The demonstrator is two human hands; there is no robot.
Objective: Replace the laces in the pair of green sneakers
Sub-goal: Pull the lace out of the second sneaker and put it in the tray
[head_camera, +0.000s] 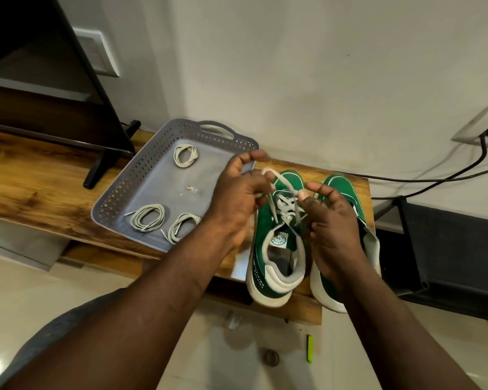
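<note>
Sneakers: the laced sneaker point(265, 235) stands on the wooden bench point(40, 175), heel over its edge, with the second sneaker point(341, 188) just beside it.
Left hand: my left hand point(237, 198) seems to pinch one strand of the lace point(279, 177); blur hides the exact grip.
Right hand: my right hand point(331, 220) pinches the other strand between thumb and finger.
Handling: I judge the lace flat, limp and light. It should drag in the eyelets, so I'd grip near the tip.
Spares: three coiled laces point(135, 220) lie in the grey tray point(119, 192).
</note>
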